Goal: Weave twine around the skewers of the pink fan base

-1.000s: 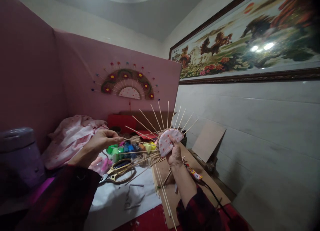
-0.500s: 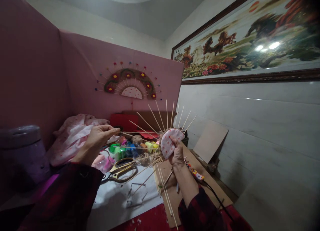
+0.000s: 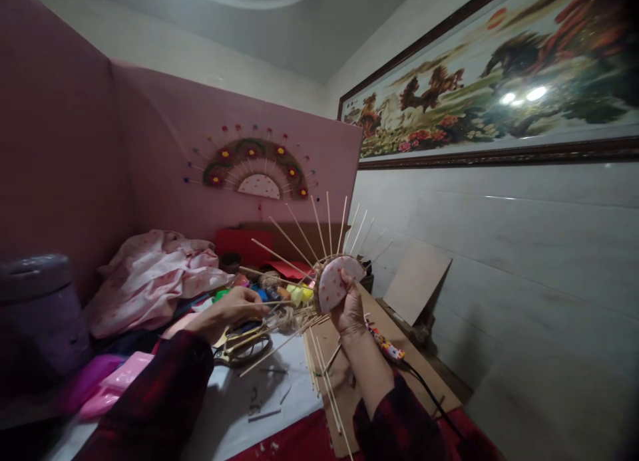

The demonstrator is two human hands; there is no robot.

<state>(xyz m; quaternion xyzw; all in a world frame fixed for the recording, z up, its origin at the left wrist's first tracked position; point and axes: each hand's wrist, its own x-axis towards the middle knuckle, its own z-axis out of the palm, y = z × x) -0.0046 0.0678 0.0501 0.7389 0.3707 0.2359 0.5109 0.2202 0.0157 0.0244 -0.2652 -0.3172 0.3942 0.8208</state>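
Observation:
My right hand (image 3: 351, 313) grips a half-round piece covered in white fabric with red dots (image 3: 335, 285), thumb on its face. Brown twine (image 3: 316, 291) edges its curve, and thin wooden sticks (image 3: 313, 216) fan out from there. To the left, my left hand (image 3: 237, 309) is closed, fingertips pinched on one of the lower sticks (image 3: 279, 303). Gold-handled scissors (image 3: 244, 348) lie on the white sheet just below that hand, partly hidden by it. Loose wooden sticks (image 3: 329, 388) rest under my right forearm.
A finished fan-shaped piece (image 3: 259, 185) is pinned on the pink board. Dotted cloth (image 3: 154, 268) and a lidded purple container (image 3: 42, 308) stand left. A patterned tool with a black cord (image 3: 387, 344) lies on brown cardboard (image 3: 414, 374). Colourful packets (image 3: 299, 295) sit behind the sticks.
My left hand has moved down and to the right, from the end of an upper stick to a lower stick nearer the fabric piece. My right hand keeps its grip.

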